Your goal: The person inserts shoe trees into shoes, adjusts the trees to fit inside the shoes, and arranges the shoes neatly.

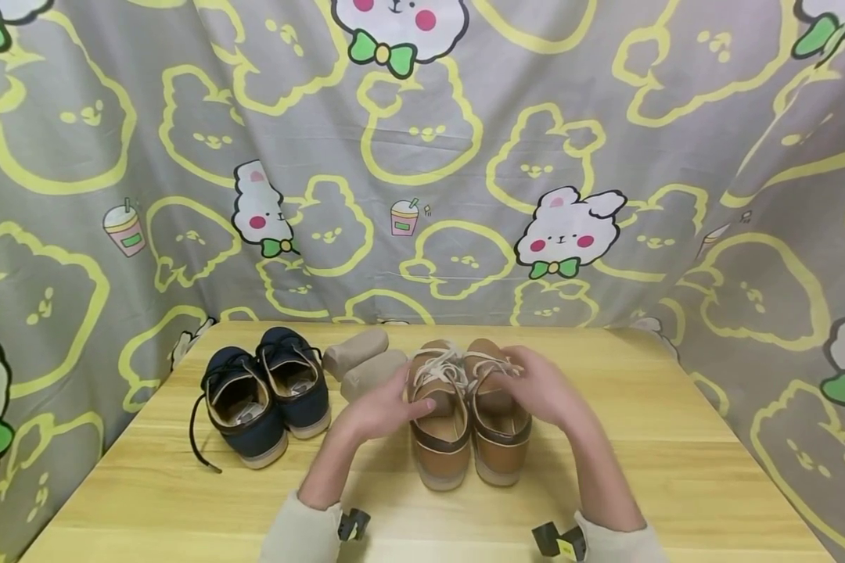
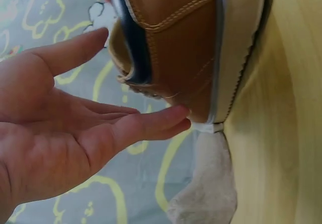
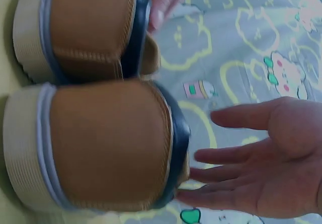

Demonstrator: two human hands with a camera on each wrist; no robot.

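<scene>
A pair of brown lace-up shoes [image 1: 441, 457] stands side by side on the table, heels toward me, with pale laces [image 1: 442, 369] over the tongues. My left hand [image 1: 376, 408] is at the outer side of the left shoe. In the left wrist view its fingers [image 2: 156, 121] are extended, tips right at the shoe's side, thumb apart. At the outer side of the right shoe [image 1: 501, 455] is my right hand [image 1: 541, 385], thumb over the shoe's upper. The right wrist view shows straight fingers [image 3: 226, 173] near that shoe's collar.
Left of the brown pair stand two navy lace-up shoes [image 1: 249, 438], one lace trailing on the wooden table [image 1: 148, 485]. Between the pairs lie two beige, soft-looking rolls [image 1: 357, 348], close beside my left hand. A patterned grey curtain [image 1: 465, 180] hangs behind the table and along both sides.
</scene>
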